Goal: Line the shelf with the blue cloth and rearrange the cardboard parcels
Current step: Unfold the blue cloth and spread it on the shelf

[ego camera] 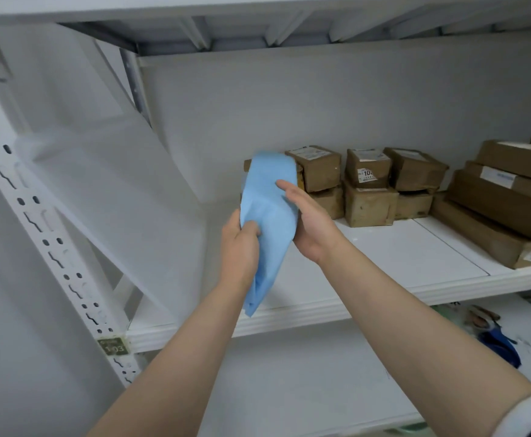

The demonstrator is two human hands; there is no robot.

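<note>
A folded light-blue cloth [267, 216] hangs in the air in front of the white shelf [384, 263]. My left hand [239, 244] pinches its lower left edge. My right hand [308, 219] lies flat against its right side, fingers stretched up along the fabric. Behind the cloth, small cardboard parcels [368, 184] are stacked two high at the back of the shelf. Larger flat cardboard parcels [503, 203] are piled at the right end. One small parcel is partly hidden behind the cloth.
A white perforated upright [46, 234] with a label tag [113, 345] stands at the left. The upper shelf's underside [258, 29] hangs overhead. On the lower shelf [289, 389] at the right lie a blue object [500, 345] and other small items.
</note>
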